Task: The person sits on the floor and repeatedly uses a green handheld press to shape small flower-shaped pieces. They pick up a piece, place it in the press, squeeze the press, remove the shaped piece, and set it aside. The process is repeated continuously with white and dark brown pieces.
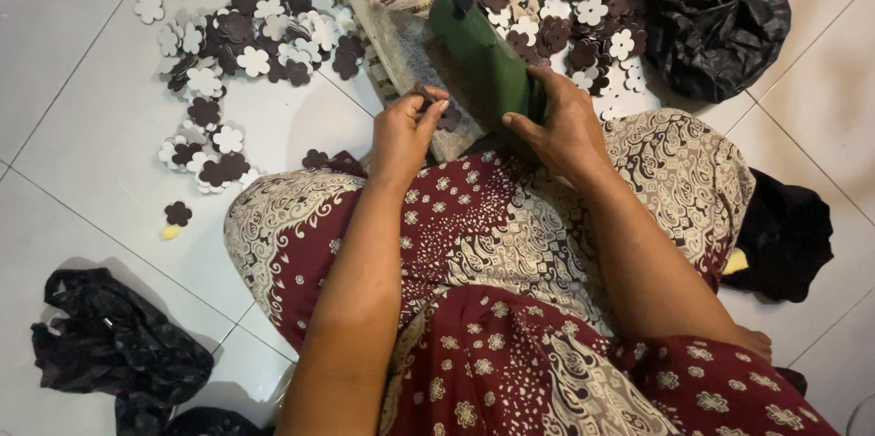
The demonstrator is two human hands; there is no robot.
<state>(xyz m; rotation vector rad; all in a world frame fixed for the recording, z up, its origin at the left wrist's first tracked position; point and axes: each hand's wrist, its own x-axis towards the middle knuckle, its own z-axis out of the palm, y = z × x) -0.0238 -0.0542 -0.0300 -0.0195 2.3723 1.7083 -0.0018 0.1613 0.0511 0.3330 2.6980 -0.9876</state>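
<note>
Flower cutouts, thin and flat, look light and a little bendy: the left hand [406, 131] pinches a dark one [427, 101] at its edge between thumb and fingertips, over the grey pad [415, 58] at the knees. Beside it, the right hand [561, 122] is closed round the base of a green iron-like tool [483, 53] with a black loop handle, which seems stiffer and heavier, best gripped low or by the loop. Piles of brown and white flowers [246, 30] and black bags [715, 17] lie on the tiled floor [82, 172].
</note>
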